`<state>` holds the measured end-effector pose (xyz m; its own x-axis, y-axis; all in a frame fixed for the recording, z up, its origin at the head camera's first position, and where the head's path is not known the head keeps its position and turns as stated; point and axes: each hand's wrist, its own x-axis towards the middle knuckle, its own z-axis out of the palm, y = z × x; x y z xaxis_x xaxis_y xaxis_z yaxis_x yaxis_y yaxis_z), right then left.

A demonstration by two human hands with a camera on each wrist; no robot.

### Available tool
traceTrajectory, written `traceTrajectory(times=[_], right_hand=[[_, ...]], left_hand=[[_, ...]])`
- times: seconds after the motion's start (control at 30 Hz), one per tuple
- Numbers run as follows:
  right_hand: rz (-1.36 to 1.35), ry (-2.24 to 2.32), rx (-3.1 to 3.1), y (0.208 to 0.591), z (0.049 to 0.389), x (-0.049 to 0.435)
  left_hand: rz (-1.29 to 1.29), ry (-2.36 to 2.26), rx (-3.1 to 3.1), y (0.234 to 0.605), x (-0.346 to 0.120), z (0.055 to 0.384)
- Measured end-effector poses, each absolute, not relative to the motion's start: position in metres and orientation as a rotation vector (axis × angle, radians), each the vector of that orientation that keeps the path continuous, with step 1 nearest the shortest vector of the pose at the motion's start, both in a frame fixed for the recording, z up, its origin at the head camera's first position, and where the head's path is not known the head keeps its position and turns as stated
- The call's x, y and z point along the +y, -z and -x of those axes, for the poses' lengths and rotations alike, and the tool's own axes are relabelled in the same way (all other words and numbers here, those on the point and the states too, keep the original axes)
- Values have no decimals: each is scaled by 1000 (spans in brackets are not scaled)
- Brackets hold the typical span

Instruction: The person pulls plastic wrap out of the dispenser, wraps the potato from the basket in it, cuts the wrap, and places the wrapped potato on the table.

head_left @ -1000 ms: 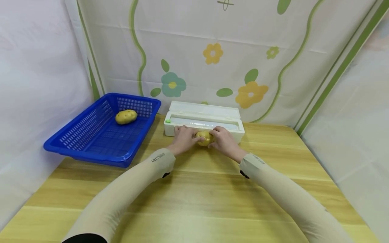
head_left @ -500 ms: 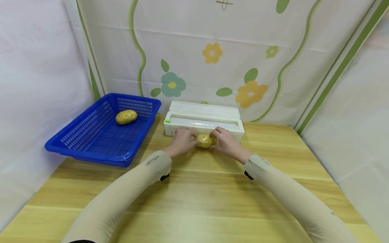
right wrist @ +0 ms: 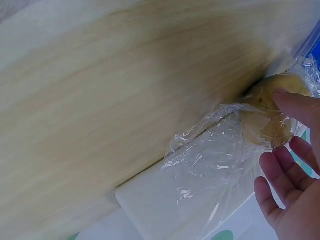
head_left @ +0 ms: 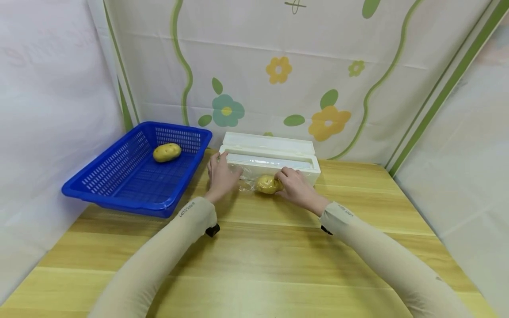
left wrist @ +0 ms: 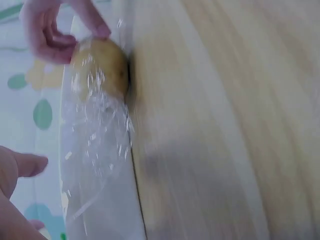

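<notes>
A yellow potato (head_left: 266, 184) sits against the front of a white cling film dispenser box (head_left: 274, 142) whose lid is raised. My right hand (head_left: 297, 189) pinches the potato at its right end, thumb on top in the right wrist view. Clear, crinkled cling film (left wrist: 102, 132) covers the potato and spreads to both sides over the box's front. My left hand (head_left: 223, 176) is at the box's left end, fingers spread apart and off the potato. In the left wrist view, the left thumb (left wrist: 31, 165) stands apart from the film.
A blue plastic basket (head_left: 175, 201) stands on the left of the wooden table (head_left: 254, 260), with a second potato (head_left: 167, 152) inside. Behind the box hangs a white curtain (head_left: 246, 57) with printed flowers; white cloth also closes off both sides.
My left hand has let go of the wrapped potato's left side and moved left to the box's end, uncovering the film there. My right hand stays on the potato.
</notes>
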<state>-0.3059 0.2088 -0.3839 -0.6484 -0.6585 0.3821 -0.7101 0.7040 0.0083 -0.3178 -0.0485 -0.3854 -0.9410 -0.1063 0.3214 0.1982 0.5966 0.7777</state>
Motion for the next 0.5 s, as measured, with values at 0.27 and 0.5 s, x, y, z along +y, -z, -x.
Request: traceTrajectory(times=[0.27, 0.5], right_hand=[[-1077, -212, -2539, 384, 306, 210], [-1073, -265, -2550, 380, 309, 213]], left_hand=[[74, 1443, -2489, 392, -65, 331], [50, 1478, -2455, 397, -71, 334]])
